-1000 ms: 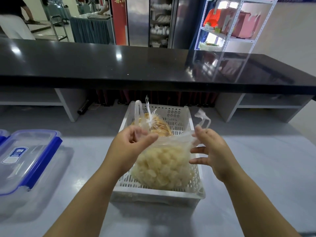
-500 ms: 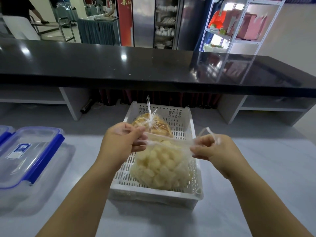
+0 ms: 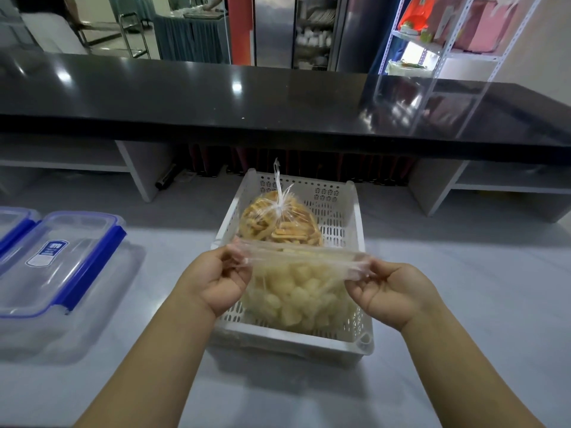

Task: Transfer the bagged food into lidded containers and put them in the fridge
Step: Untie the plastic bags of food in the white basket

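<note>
A clear bag of pale round snacks [image 3: 293,295] hangs over the near half of a white perforated basket [image 3: 290,339]. My left hand [image 3: 216,281] pinches the bag's left top edge and my right hand [image 3: 389,288] pinches the right one, so the mouth is stretched into a wide flat band between them. Behind it in the basket lies a knotted bag of orange-yellow crackers [image 3: 278,222]. A clear lidded container with blue clips [image 3: 58,264] stands on the counter at the left.
A second blue-clipped container [image 3: 14,225] shows at the far left edge. A raised black counter [image 3: 278,106] runs across behind the basket, with open white shelves under it. A white metal rack [image 3: 448,41] stands at the back right.
My hands have moved apart and lower, pulling the bag's top from a bunched neck into a wide stretched band. The bag has sunk a little toward the basket.
</note>
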Demonstrator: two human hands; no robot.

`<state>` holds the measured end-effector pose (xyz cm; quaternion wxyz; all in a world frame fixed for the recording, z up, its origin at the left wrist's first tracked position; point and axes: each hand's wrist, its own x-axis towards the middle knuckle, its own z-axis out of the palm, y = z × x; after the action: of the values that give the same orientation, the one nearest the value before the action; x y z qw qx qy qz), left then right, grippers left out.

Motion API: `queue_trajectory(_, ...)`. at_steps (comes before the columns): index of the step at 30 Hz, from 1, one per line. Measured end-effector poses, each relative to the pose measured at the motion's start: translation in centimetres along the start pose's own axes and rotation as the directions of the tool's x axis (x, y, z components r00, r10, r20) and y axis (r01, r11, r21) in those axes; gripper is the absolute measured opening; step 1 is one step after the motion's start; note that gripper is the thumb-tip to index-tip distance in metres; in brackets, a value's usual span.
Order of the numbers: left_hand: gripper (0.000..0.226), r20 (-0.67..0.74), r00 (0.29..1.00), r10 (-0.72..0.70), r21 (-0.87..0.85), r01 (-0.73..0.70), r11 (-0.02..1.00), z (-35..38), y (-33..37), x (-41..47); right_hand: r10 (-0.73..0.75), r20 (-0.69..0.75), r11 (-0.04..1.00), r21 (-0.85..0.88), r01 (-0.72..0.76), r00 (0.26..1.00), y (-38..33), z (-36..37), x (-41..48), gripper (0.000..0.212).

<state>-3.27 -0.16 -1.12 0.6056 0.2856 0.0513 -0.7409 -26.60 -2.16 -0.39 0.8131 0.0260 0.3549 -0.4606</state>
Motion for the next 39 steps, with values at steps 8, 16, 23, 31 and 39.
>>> queue_trajectory(8, 0.015, -0.152, 0.971, 0.183, 0.538, -0.074, 0.84, -0.6, 1.0, 0.6, -0.303, -0.079, 0.721, -0.671, 0.174, 0.95, 0.3, 0.2, 0.4, 0.016)
queue_trajectory(16, 0.013, 0.275, 0.863, 0.425, 0.945, -0.161, -0.284, 0.7, 4.1, 1.3, -0.632, 0.191, -0.367, -0.927, -0.073, 0.751, -1.6, 2.1, -0.1, 0.036)
queue_trajectory(23, 0.003, 0.447, 0.815, 0.368, 0.879, -0.322, -0.352, 3.5, 6.6, 5.0, -0.504, 0.482, -0.547, -0.82, 0.167, 0.717, -2.3, 8.3, 3.2, 0.025)
queue_trajectory(31, 0.027, 0.496, 0.864, 0.088, 0.791, -0.408, -0.457, 4.6, 6.9, 9.5, -0.161, 0.507, -0.682, -0.677, 0.276, 0.847, -1.4, 11.0, 10.4, 0.048)
queue_trajectory(39, 0.015, 0.54, 0.835, 0.102, 0.74, -0.415, -0.529, 3.6, 6.7, 11.1, -0.174, 0.574, -0.836, -0.515, 0.187, 0.8, -1.6, 11.0, 11.5, 0.02)
